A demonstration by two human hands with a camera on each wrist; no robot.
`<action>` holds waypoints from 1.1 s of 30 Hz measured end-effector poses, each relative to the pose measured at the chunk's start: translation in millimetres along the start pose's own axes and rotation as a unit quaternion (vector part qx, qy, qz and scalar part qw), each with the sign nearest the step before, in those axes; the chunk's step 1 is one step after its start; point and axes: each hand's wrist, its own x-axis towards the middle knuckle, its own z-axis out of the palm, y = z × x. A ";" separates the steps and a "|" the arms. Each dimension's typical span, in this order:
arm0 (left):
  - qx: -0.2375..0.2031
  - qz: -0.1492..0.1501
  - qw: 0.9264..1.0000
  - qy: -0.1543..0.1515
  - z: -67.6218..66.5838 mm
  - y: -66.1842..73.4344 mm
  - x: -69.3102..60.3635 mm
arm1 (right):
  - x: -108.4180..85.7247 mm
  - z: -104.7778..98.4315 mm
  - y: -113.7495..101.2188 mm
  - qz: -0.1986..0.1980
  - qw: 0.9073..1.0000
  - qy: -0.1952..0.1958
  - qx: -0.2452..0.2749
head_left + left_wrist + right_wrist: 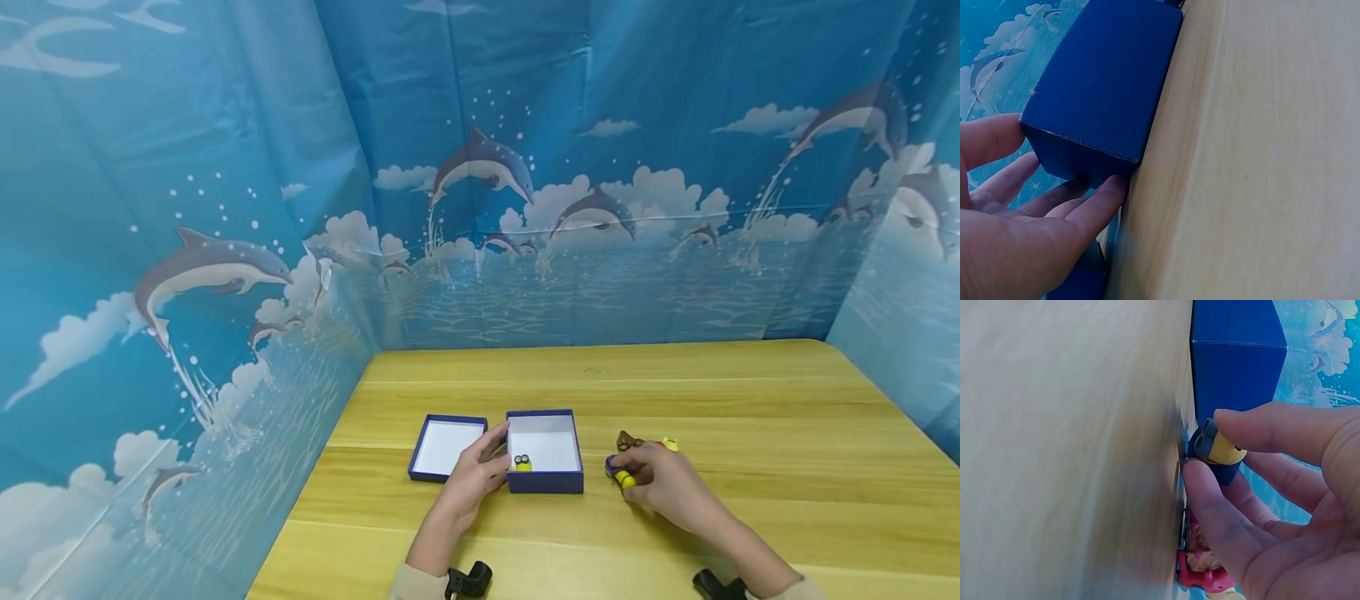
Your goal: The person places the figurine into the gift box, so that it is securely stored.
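Against the left side of the blue box (546,483) rests my left hand (467,485), its fingers and thumb extended along the wall (1079,150). Inside the box's near left corner is a small yellow figure (523,464) with two round eyes. To the right of the box, my right hand (670,487) pinches a yellow and blue figure (624,478) low over the table. The right wrist view has this figure (1222,450) between the thumb and index finger of the right hand (1285,506), the other fingers spread behind.
A shallow blue tray or lid (447,447) with a white inside lies left of the box. Beyond the right hand are a brown item (626,440) and a red and yellow item (669,444), partly covered. A dolphin-print curtain (480,275) hangs behind the wooden table (720,392).
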 end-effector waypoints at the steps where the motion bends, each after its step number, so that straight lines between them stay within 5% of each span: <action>1: 0.000 0.003 1.000 -0.002 0.2 0.2 0.0 | 0.3 -0.2 0.2 -0.001 1.000 0.000 0.000; 12: 0.003 0.002 1.000 0.001 2.2 -0.3 -0.4 | 1.3 -0.9 0.5 -0.006 1.000 0.019 -0.015; 33: 0.005 0.002 1.000 0.009 2.1 0.6 0.4 | 2.1 -4.5 5.4 -0.019 0.998 0.018 0.056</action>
